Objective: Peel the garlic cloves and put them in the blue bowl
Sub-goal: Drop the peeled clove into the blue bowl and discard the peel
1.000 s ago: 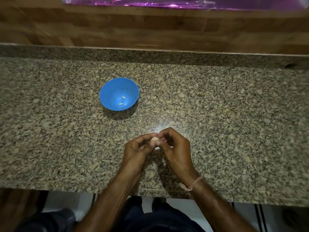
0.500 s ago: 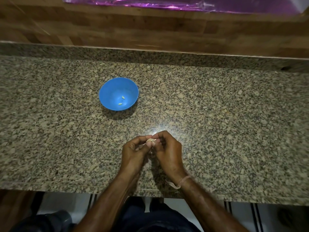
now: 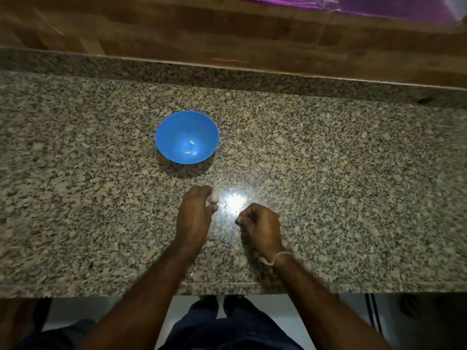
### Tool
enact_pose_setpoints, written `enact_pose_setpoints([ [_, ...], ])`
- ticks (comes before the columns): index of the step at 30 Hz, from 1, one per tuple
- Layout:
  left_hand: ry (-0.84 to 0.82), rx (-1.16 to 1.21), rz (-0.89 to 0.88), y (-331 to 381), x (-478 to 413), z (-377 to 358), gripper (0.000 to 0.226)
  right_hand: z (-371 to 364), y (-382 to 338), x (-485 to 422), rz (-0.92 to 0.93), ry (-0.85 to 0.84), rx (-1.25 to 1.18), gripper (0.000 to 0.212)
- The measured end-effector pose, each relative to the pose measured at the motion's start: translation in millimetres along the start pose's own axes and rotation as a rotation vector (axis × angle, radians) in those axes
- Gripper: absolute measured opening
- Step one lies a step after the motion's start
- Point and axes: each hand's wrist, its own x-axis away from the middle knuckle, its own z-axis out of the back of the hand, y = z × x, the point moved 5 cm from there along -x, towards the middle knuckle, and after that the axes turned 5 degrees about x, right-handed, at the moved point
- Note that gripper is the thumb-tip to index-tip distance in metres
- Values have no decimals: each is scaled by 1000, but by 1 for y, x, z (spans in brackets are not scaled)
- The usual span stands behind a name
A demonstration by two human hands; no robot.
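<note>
The blue bowl [image 3: 171, 132] stands on the granite counter, left of centre, with a few small peeled cloves [image 3: 192, 142] at its bottom. My left hand [image 3: 195, 213] is just in front of the bowl and grips a pale, pinkish piece of garlic [image 3: 213, 197] at its fingertips. A hand's width to the right, my right hand [image 3: 261, 224] rests low over the counter with its fingers curled inward. Nothing shows between those fingers, and whatever they may pinch is hidden.
The granite counter [image 3: 341, 185] runs the full width, with its front edge near my body and a raised granite lip at the back. Behind that is a wooden wall [image 3: 227, 34]. Purple foil [image 3: 379, 6] lies along the top right.
My hands were together, both working on the garlic. They have pulled apart: the left hand keeps the garlic and moved toward the bowl, and the right hand drew back to the right.
</note>
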Motion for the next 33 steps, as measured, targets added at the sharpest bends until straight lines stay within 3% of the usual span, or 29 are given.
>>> enact_pose_setpoints([
  [2, -3, -72, 21, -6, 15, 0, 54, -2, -2, 1, 19, 14, 47, 19],
  [4, 40, -81, 40, -10, 36, 2, 65, -4, -2, 3, 43, 30, 80, 18],
  [10, 14, -106, 31, -14, 60, -8, 43, -6, -3, 12, 186, 125, 204, 21],
  [14, -23, -112, 25, -15, 56, -7, 41, -10, -4, 17, 268, 165, 292, 21],
  [26, -47, -199, 41, -7, 50, -7, 34, -13, -11, 15, 239, 175, 346, 22],
  [28, -51, -130, 47, -3, 50, -8, 23, -11, -4, 11, 135, 121, 235, 20],
  [31, -121, 120, 152, 4, 49, -14, 4, -8, 3, 17, -97, -24, -306, 9],
  [33, -142, 254, 241, 10, 47, -17, 5, -11, 1, 30, -250, -79, -626, 7],
])
